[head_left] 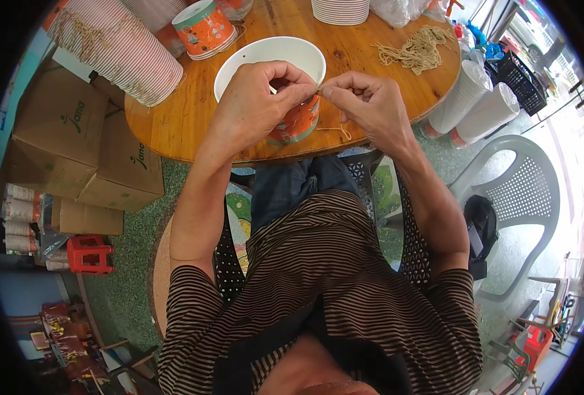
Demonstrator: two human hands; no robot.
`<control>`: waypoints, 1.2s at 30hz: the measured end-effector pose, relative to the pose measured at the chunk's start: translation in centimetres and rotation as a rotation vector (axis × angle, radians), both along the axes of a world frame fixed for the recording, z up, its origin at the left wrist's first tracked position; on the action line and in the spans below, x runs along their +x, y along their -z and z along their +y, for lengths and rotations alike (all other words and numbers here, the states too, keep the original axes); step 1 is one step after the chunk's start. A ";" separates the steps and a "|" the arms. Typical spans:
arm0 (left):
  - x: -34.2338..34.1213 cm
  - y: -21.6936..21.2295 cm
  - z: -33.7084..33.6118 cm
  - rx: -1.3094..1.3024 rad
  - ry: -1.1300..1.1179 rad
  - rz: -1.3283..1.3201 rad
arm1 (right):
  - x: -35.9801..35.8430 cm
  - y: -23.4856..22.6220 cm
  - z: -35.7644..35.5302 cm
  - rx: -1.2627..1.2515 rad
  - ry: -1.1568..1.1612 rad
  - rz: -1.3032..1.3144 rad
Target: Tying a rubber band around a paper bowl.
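A paper bucket (298, 127) with an orange printed outside and a white inside stands tilted at the table's near edge, its mouth facing up and away. A small dark hole shows in its inner wall. My left hand (252, 99) lies over the bucket's near rim, thumb and forefinger pinched on a thin beige string. From the right, my right hand (371, 105) pinches the same string, fingertips nearly touching the left ones. A loose end of the string (337, 130) hangs below my right hand against the table. The exact knot or hole at the fingertips is hidden.
A heap of beige strings (418, 50) lies on the wooden table (358, 62). Another orange bucket (204, 29) and a long stack of nested buckets (117, 52) are at left. Cardboard boxes (58, 125) stand left; a grey plastic chair (512, 178) and wrapped stacks (486, 112) stand right.
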State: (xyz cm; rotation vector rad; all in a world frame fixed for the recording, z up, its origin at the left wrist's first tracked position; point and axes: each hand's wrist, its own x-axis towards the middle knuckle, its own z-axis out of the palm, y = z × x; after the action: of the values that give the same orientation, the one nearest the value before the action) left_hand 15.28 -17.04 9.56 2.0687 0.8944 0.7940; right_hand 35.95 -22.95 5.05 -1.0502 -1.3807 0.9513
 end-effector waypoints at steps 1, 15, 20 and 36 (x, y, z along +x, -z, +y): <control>0.0 0.0 -0.1 -0.001 -0.005 -0.001 | 0.1 0.0 0.0 -0.009 0.011 -0.003; -0.4 0.4 0.7 0.071 0.020 -0.026 | 0.8 0.3 0.5 0.026 0.061 -0.084; -0.3 0.3 0.6 -0.009 0.016 -0.040 | 1.3 0.5 0.7 0.031 0.056 -0.108; -0.4 0.2 0.4 0.043 -0.006 -0.002 | 1.5 -1.1 0.0 0.002 -0.011 -0.096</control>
State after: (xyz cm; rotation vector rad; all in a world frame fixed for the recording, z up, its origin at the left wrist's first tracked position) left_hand 14.87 -16.67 9.35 2.1033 0.8891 0.8254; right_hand 37.46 -22.93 6.18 -1.1001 -1.4665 0.9175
